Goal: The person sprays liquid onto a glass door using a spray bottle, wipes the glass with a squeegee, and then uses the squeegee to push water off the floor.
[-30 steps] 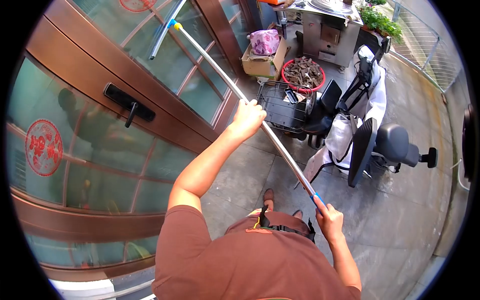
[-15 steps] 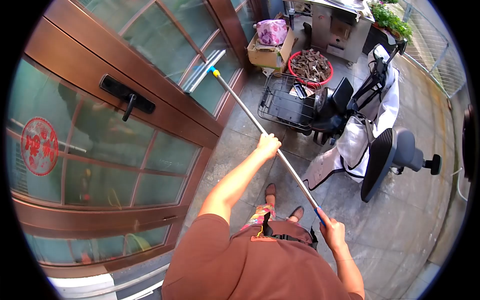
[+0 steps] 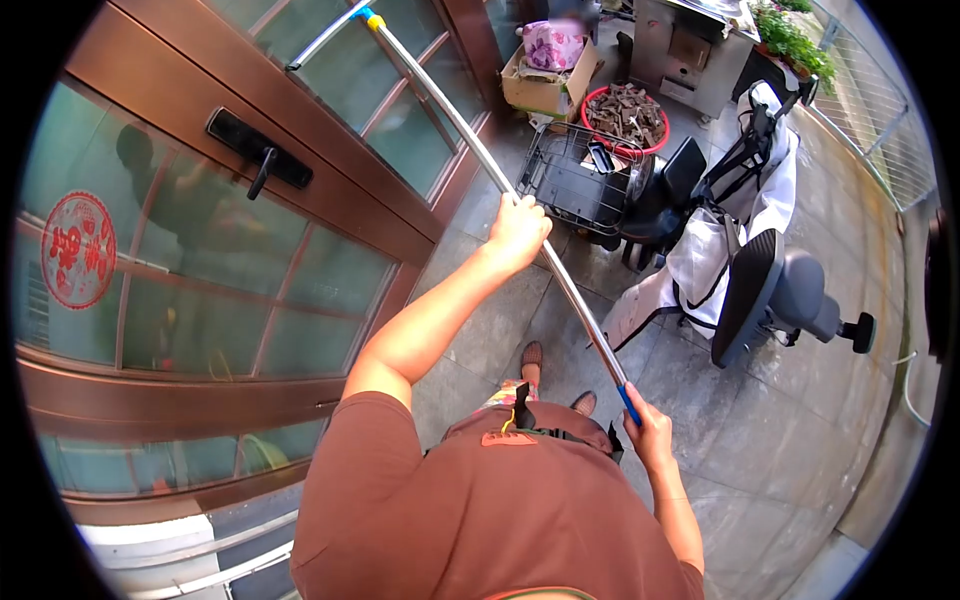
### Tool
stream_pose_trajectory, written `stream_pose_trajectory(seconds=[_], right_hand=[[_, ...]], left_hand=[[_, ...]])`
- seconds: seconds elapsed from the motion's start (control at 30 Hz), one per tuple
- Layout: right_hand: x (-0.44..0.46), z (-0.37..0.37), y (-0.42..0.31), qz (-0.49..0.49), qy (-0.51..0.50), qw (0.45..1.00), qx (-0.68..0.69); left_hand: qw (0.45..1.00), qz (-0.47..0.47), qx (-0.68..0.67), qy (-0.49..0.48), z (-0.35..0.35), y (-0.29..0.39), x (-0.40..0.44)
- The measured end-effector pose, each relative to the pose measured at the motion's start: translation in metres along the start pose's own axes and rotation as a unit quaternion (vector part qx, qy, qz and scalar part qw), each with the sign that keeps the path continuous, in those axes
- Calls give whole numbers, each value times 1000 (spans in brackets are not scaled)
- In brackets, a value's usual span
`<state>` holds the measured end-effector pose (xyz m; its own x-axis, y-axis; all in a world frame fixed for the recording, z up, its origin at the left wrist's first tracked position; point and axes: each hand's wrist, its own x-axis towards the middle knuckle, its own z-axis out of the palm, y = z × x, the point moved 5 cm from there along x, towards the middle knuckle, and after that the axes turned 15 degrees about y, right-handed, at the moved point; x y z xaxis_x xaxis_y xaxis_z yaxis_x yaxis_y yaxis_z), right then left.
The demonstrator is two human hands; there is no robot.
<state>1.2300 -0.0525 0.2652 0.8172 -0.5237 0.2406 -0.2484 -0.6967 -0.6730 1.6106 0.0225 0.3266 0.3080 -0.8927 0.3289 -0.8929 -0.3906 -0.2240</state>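
Two bare hands on one long-handled squeegee (image 3: pixel 441 105) in the head view, both with a full, closed grip. Left hand (image 3: pixel 518 234) wrapped round the metal pole partway along, with fingers curled over the top. Right hand (image 3: pixel 650 430) lower and nearer the waist, closed round the blue grip (image 3: pixel 631 405) at the pole's near end. Pole slanting up and leftward, away from the brown shirt (image 3: pixel 480 510), to a blue-and-yellow joint (image 3: pixel 373 20). Squeegee blade (image 3: pixel 322 44) at the top edge, partly cut off, over a glass pane (image 3: pixel 345 85); cannot tell whether touching. Black door handle (image 3: pixel 258 152) to the left of the pole; black wire basket (image 3: pixel 575 195), red basin (image 3: pixel 650 149) and cardboard box (image 3: pixel 538 95) to the right.
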Motion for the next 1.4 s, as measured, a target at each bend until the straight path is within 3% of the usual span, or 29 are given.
stream_pose_trajectory(seconds=[0.17, 0.37, 0.47, 0.73, 0.87, 1.1, 1.4], right_hand=[[-26, 3, 18, -1, -36, 998, -46], [-24, 15, 5, 8, -87, 988, -129], [-12, 34, -2, 17, -107, 983, -147], [8, 88, -12, 51, -188, 960, -203], [20, 94, -9, 66, -201, 953, -216], [25, 77, -10, 23, -197, 942, -272], [83, 175, -32, 68, -246, 931, -262]], left_hand=[[998, -28, -64, 3, 46, 25, -30], [977, -82, -162, -110, 147, 37, -68], [965, -125, -206, -107, 186, 31, -86], [944, -169, -207, -194, 253, 14, -113], [942, -194, -211, -174, 277, 12, -115], [948, -124, -245, -162, 292, 46, -120], [915, -233, -234, -232, 363, -12, -164]])
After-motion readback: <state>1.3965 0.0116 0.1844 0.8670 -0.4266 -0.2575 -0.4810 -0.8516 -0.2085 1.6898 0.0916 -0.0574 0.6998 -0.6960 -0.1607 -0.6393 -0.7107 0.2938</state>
